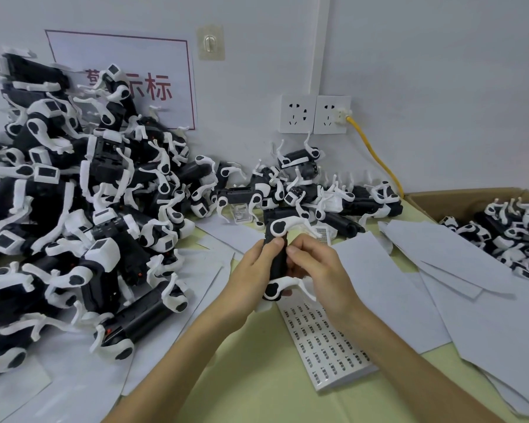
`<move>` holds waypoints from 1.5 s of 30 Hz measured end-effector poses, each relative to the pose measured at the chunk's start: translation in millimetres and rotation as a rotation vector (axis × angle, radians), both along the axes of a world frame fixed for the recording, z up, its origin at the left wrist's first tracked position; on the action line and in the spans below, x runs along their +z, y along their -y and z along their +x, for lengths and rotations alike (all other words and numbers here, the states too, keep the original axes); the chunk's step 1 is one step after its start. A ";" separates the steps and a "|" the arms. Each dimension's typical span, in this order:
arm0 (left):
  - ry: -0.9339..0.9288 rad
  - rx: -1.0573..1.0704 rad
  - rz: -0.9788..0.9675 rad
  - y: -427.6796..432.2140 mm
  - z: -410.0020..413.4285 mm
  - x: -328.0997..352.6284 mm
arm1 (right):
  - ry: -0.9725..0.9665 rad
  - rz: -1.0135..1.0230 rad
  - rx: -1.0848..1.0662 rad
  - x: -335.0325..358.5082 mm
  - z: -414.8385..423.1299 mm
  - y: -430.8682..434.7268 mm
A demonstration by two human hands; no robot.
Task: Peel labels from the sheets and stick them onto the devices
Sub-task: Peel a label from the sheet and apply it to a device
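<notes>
left hand (pixel 251 270): wrapped round the body of the held robot dog (pixel 278 257) from the left, thumb lying flat on top of the black part

right hand (pixel 315 270): thumb and forefinger pinched together right at the dog's right edge, other fingers curled in under it. Can't tell if there's a label between the fingertips, way too small

held robot dog: up off the table (pixel 257 377), dead centre between both hands. Long black body pointing away from the camera, with a white leg piece at the far end and another at the near end. Each leg piece has a black blob at the joint

label sheets (pixel 327 340): a neat white stack lying at a slant on the table, just below the right wrist. It's covered in rows of tiny dark printed labels, and the print isn't readable from here

big pile (pixel 74 193): same black and white dogs heaped up on the left against the wall, legs sticking out everywhere. Some show a white head with a dark square face

smaller heap (pixel 303 190): more dogs along the back of the table, below the wall sockets (pixel 315 114)

cardboard box (pixel 458 196): far right, with more dogs (pixel 519 236) inside

blank sheets (pixel 409 270): loose white sheets overlapping all over the right side, a few more under the big pile

table: pale yellow-green top

wall: white sign (pixel 153 83) with a red border and red characters, half hidden by the pile. There's a stick-on hook (pixel 209 42) and a yellow cable (pixel 376 157) plugged into the right socket
</notes>
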State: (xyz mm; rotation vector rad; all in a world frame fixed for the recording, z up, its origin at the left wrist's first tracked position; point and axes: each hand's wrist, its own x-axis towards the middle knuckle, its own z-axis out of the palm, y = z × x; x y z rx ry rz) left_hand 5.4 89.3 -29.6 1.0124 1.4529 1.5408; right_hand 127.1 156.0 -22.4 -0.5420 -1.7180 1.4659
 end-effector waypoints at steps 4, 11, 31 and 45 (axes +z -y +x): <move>0.000 0.007 -0.040 0.2 1.0 2.6 | 0.000 -0.014 0.013 -1.0 0.2 -0.2; 0.015 -0.049 -0.013 -0.4 1.2 2.1 | 0.000 -0.004 0.016 -0.6 0.8 -1.1; 0.118 0.118 -0.067 5.5 -7.4 15.0 | 0.005 0.029 0.041 -1.3 0.3 2.7; 0.043 0.047 -0.064 6.6 4.7 12.5 | 0.030 0.088 0.037 -3.6 -1.7 3.7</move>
